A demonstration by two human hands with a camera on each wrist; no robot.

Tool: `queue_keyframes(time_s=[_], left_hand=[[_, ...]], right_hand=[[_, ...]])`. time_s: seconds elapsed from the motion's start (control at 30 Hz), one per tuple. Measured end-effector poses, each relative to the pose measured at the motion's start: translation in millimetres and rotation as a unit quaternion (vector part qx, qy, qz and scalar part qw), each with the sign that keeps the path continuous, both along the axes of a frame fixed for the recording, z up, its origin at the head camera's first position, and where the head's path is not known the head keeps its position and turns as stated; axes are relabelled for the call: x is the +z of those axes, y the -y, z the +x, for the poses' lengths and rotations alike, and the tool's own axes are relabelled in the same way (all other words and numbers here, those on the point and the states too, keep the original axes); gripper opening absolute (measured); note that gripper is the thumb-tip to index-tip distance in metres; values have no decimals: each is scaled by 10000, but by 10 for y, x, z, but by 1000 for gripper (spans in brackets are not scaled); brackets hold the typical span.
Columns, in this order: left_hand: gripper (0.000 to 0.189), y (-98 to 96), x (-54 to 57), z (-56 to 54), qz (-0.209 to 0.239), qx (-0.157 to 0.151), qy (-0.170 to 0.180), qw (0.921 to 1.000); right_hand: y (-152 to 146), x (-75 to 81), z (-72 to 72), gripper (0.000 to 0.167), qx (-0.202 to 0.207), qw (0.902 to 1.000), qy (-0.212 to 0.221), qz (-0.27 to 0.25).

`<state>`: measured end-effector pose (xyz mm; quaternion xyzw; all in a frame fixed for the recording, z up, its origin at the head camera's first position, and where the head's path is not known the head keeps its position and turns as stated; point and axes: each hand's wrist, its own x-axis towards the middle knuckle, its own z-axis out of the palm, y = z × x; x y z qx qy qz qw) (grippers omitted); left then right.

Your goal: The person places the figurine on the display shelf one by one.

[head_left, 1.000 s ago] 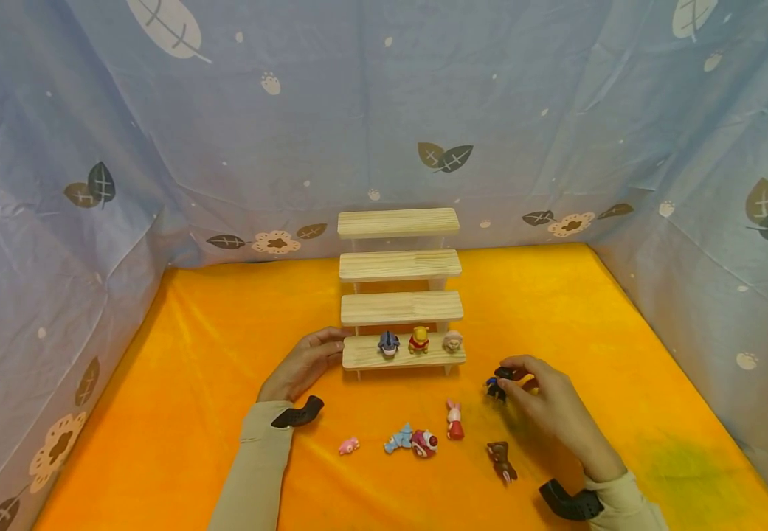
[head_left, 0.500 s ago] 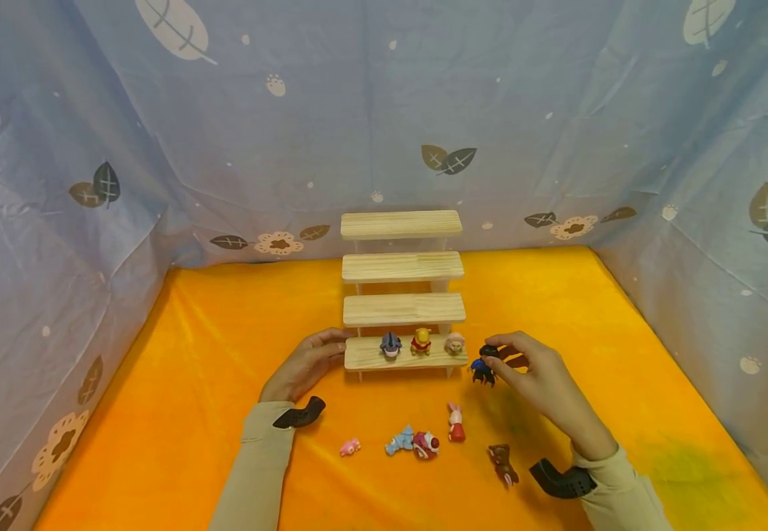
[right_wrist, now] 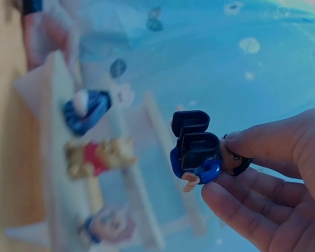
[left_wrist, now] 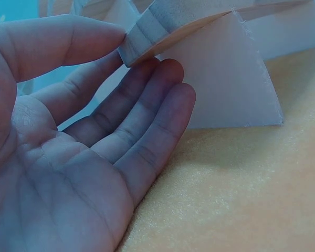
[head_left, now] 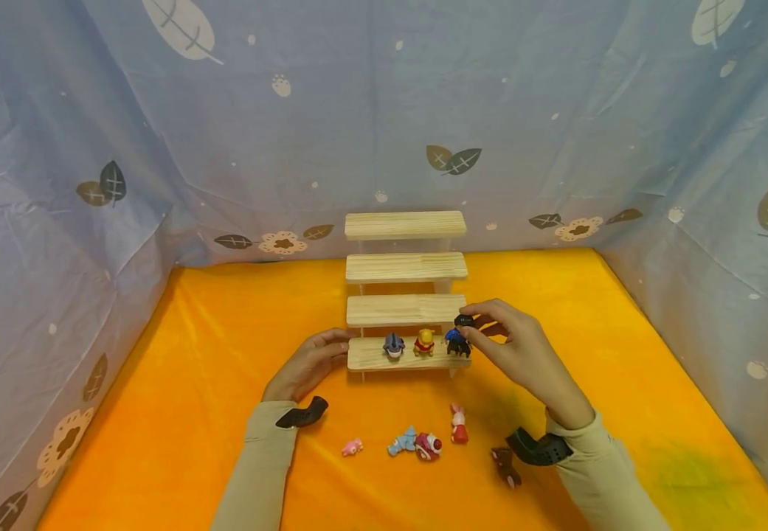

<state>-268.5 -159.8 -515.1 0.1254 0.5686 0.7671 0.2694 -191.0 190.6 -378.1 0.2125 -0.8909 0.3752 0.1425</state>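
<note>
My right hand (head_left: 513,335) pinches a small toy figure (head_left: 455,341) with black hair, a blue top and black legs by its head. In the head view it overlaps the right end of the lowest step, in front of the pale-hatted figurine (right_wrist: 113,224). In the right wrist view its hollow legs point away from my fingers. My left hand (left_wrist: 89,121) holds the left corner of the stepped wooden display stand (head_left: 406,308), thumb at the edge and fingertips underneath. A grey-blue donkey figurine (head_left: 393,346) and a yellow bear figurine (head_left: 424,342) in red stand on that lowest step.
On the orange cloth (head_left: 237,317) in front lie a small pink figurine (head_left: 352,447), a light blue figurine (head_left: 401,441), a dark pink figurine (head_left: 429,446), a pink rabbit-eared figurine (head_left: 459,424) and a brown figurine (head_left: 506,467). A patterned curtain (head_left: 330,110) surrounds the back and sides.
My right hand has carried the black-haired figure up and left, from the cloth's right side to the lowest step's right end. My left hand stays at the stand's corner.
</note>
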Motion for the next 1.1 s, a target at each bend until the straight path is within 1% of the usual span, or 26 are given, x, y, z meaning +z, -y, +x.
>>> queue_keyframes(time_s=[0.2, 0.3, 0.4, 0.53, 0.6, 0.77, 0.9, 1.1], left_hand=[[20, -18, -14, 4, -16, 50, 19, 10000], [19, -26, -10, 5, -23, 127, 11, 9999], [21, -33, -4, 4, -101, 142, -13, 9998], [22, -37, -12, -3, -182, 164, 33, 9997], [22, -32, -21, -7, -174, 168, 57, 9997], [20, -17, -35, -17, -97, 155, 95, 9998], [20, -5, -32, -18, -121, 138, 53, 9998], [22, -3, -6, -10, -149, 137, 50, 9998]], right_hand=[[176, 111, -82, 29, 260, 9993, -109, -237], [241, 133, -116, 29, 340, 9988, -127, -319], [299, 150, -143, 30, 452, 9979, -187, -413], [382, 184, -177, 30, 581, 9965, -347, -481], [429, 209, -190, 30, 608, 9962, -360, -518], [538, 256, -221, 29, 666, 9958, -279, -559], [615, 280, -253, 29, 757, 9952, -267, -566], [729, 288, -313, 28, 849, 9943, -480, -429]])
